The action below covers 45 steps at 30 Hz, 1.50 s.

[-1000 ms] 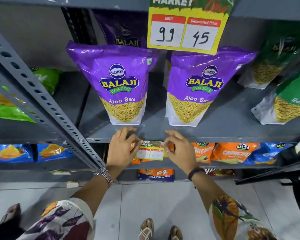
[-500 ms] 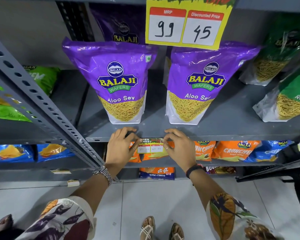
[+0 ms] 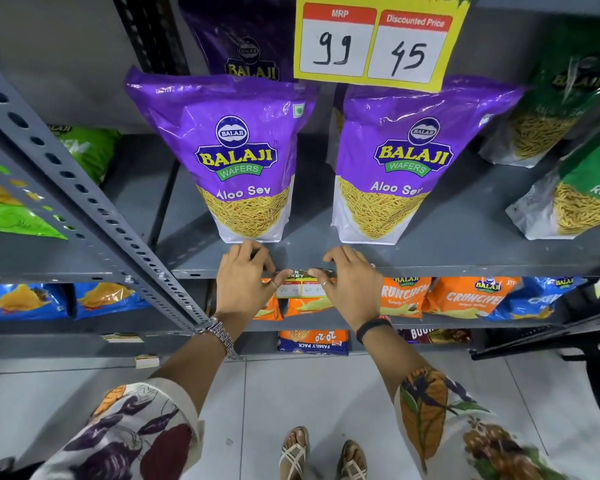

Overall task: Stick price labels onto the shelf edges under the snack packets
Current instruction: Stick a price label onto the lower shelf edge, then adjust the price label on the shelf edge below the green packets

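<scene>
A small price label (image 3: 302, 285) with a green top and two white price boxes sits against the grey shelf edge (image 3: 465, 271), below the gap between two purple Aloo Sev packets (image 3: 234, 157) (image 3: 411, 161). My left hand (image 3: 245, 282) presses the label's left end, thumb on its top. My right hand (image 3: 350, 285) presses the right end the same way. Both hands' fingers curl over the shelf lip. The label's lower part hangs in front of orange packets on the shelf below.
A large yellow price card (image 3: 378, 43) reading 99 and 45 hangs from the shelf above. Green packets (image 3: 575, 188) stand at right, orange Crunchem packets (image 3: 465, 296) and blue packets (image 3: 534, 299) below. A perforated grey upright (image 3: 84, 199) slants across the left. Feet in sandals stand on the tiled floor (image 3: 257, 393).
The label has gone from held slightly below the shelf edge to pressed up against it. Both hands rose a little and the view moved closer to the shelf.
</scene>
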Each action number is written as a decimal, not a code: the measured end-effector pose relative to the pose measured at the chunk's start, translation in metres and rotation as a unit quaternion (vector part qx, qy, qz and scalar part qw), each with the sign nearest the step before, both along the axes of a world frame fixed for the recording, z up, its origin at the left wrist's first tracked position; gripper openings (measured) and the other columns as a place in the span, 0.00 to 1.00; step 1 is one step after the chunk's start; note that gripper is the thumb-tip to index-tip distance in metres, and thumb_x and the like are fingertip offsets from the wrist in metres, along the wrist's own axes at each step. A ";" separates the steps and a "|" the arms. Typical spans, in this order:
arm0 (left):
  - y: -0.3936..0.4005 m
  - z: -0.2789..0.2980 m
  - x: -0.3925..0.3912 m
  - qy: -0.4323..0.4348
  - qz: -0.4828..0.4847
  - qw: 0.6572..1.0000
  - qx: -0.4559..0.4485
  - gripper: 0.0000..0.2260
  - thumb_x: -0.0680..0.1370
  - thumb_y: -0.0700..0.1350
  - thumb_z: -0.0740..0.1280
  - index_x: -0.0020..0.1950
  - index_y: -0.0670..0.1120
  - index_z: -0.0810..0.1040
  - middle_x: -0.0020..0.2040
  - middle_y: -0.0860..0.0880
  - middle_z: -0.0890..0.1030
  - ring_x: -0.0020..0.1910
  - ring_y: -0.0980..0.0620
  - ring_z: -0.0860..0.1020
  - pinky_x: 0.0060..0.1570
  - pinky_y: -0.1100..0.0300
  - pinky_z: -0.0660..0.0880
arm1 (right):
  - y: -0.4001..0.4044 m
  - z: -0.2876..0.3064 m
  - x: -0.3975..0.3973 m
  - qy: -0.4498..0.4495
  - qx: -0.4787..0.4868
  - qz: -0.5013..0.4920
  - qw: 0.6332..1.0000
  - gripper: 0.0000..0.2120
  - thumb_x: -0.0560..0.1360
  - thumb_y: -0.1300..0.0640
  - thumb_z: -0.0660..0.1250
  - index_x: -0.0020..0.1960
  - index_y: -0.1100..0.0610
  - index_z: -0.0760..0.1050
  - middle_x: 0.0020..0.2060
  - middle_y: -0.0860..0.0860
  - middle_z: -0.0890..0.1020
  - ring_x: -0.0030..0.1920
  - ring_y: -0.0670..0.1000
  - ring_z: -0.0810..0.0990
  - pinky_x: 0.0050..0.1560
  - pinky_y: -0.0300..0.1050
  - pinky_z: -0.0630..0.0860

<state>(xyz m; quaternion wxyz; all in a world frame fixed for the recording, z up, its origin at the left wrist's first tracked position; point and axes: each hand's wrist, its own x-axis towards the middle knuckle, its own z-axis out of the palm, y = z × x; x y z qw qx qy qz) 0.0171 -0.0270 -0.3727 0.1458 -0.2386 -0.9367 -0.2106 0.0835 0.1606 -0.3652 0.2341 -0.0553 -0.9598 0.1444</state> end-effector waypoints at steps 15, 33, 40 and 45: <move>0.096 0.026 0.038 -0.096 -0.141 0.983 0.074 0.09 0.74 0.40 0.65 0.53 0.49 0.74 0.51 0.49 0.81 0.46 0.46 0.80 0.45 0.50 0.78 | 0.148 0.025 0.057 -0.031 -0.045 0.010 0.998 0.08 0.73 0.61 0.67 0.51 0.55 0.76 0.45 0.54 0.84 0.42 0.58 0.82 0.35 0.50 0.78; 0.447 0.007 0.145 -0.114 -0.162 0.979 0.047 0.16 0.74 0.56 0.57 0.50 0.54 0.81 0.63 0.55 0.78 0.57 0.50 0.80 0.50 0.52 0.79 | 0.529 0.040 0.184 -0.056 -0.018 -0.047 0.997 0.13 0.69 0.65 0.71 0.53 0.59 0.79 0.45 0.58 0.83 0.45 0.60 0.80 0.43 0.50 0.77; 0.531 0.009 0.165 -0.065 -0.127 0.989 0.048 0.09 0.74 0.52 0.65 0.50 0.52 0.82 0.58 0.51 0.82 0.55 0.47 0.80 0.54 0.53 0.75 | 0.566 0.020 0.182 -0.101 -0.066 -0.010 0.993 0.10 0.70 0.64 0.69 0.52 0.58 0.77 0.52 0.56 0.82 0.52 0.58 0.79 0.44 0.50 0.77; 0.568 0.025 0.162 -0.057 -0.127 0.989 0.052 0.07 0.76 0.52 0.68 0.52 0.53 0.80 0.48 0.52 0.84 0.42 0.46 0.82 0.35 0.57 0.75 | 0.581 0.006 0.185 -0.121 -0.038 0.030 0.991 0.09 0.67 0.64 0.72 0.45 0.58 0.76 0.61 0.56 0.78 0.57 0.59 0.77 0.49 0.53 0.79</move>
